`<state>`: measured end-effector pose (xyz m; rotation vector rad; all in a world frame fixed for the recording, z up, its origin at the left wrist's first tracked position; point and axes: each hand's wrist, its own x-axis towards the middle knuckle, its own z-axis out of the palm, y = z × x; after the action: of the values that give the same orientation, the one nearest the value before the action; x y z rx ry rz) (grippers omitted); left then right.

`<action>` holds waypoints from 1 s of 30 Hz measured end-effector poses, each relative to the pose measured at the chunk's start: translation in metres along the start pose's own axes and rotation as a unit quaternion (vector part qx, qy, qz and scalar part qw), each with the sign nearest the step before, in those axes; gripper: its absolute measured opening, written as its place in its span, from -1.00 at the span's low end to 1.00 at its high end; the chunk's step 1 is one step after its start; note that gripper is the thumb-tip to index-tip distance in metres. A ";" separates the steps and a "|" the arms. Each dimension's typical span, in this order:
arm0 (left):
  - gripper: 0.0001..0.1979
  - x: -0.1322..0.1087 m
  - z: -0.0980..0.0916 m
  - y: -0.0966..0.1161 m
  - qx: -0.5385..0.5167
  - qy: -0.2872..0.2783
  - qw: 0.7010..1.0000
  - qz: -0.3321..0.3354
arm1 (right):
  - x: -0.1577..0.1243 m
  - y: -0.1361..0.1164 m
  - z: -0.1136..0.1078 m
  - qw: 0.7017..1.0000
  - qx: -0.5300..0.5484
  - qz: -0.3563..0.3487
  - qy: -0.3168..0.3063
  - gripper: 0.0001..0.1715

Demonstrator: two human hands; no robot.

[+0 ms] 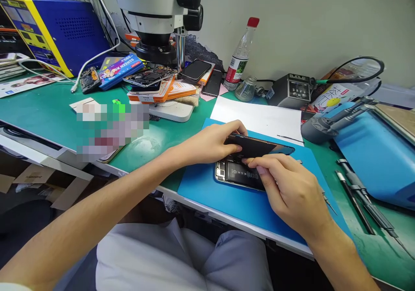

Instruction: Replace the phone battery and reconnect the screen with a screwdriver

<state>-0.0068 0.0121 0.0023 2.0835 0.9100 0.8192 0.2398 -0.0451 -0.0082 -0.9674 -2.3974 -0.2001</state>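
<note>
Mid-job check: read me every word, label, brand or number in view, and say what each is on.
"SCREEN A…": blue box, last letters unclear.
"BAVIN", probably: black boxy device.
Too small or blurred to read: print on the phone battery, red-capped bottle, orange-and-white boxes, blue-and-yellow machine and yellow-fruit package.

Head view looks forward and down, apparently near the bench (173,131).
</note>
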 end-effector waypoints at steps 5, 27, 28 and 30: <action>-0.81 0.001 -0.001 -0.001 0.001 0.004 1.000 0.003 | -0.001 -0.001 -0.002 1.000 0.010 0.001 0.023 -0.75; -0.81 0.001 -0.001 -0.002 -0.004 0.008 1.000 0.010 | 0.001 -0.001 0.001 0.999 -0.038 -0.030 0.001 -0.75; -0.81 0.001 -0.001 -0.002 -0.004 0.009 1.000 0.010 | 0.001 -0.001 0.000 0.998 -0.044 -0.037 -0.001 -0.75; -0.81 0.001 -0.001 -0.001 -0.004 0.009 1.000 0.012 | 0.003 -0.002 0.000 0.998 -0.053 -0.047 -0.003 -0.75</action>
<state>-0.0072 0.0141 0.0020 2.0866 0.8920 0.8541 0.2367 -0.0447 -0.0065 -0.9040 -2.4600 -0.3618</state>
